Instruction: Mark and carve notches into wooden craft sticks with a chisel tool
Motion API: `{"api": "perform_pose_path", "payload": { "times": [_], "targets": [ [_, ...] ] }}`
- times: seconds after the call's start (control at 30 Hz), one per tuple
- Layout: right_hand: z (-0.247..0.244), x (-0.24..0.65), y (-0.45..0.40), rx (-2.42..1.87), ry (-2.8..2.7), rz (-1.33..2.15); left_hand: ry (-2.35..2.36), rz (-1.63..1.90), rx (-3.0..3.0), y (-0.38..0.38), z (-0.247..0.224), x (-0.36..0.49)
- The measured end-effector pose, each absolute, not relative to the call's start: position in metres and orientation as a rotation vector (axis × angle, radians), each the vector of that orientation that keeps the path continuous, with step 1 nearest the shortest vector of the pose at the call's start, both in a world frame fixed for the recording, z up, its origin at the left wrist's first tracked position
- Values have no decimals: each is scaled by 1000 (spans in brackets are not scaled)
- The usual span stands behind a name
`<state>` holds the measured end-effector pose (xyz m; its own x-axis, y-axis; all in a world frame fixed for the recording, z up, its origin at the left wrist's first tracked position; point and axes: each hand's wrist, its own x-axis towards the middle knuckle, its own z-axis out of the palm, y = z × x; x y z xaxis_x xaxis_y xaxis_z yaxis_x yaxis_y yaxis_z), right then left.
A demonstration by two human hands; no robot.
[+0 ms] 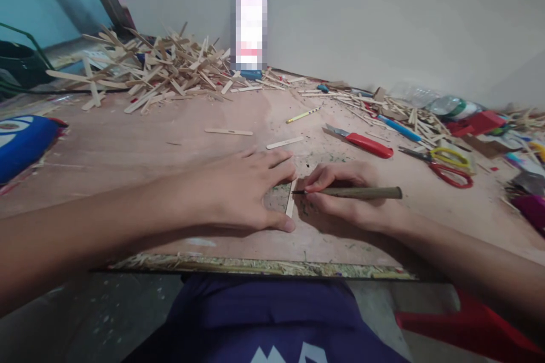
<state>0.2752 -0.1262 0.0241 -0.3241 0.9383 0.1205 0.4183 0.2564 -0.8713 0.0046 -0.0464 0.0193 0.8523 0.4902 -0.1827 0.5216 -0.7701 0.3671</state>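
A slim wooden craft stick (292, 199) lies nearly upright in view on the wooden tabletop. My left hand (242, 190) is palm down and pins it, with the thumb at the near end and the fingers at the far end. My right hand (349, 195) grips a pointed tool with a brownish, tube-like handle (374, 193). Its dark tip touches or nearly touches the middle of the stick. Two more craft sticks, one (285, 142) and another (229, 132), lie beyond my left hand. Small dark green shavings are scattered around both hands.
A red-handled utility knife (368, 144) and scissors (451, 164) lie to the right. Behind are a yellow pencil stub (303, 115), a large pile of craft sticks (170, 71) and a blurred upright phone-like object (251, 28). A blue case (25, 144) sits left.
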Motion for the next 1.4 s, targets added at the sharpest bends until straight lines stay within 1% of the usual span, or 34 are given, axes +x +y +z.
{"api": "perform_pose_path", "payload": {
  "times": [0.57,1.13,1.4],
  "targets": [
    [23,277,-123,-1086,-1810,1197,761,-158,2596,-49,22,5],
    [17,277,-125,-966,-1966,1042,806,-233,2597,-50,23,9],
    [13,281,-123,-978,-1976,1046,788,-235,2598,-48,16,7]
  ]
}}
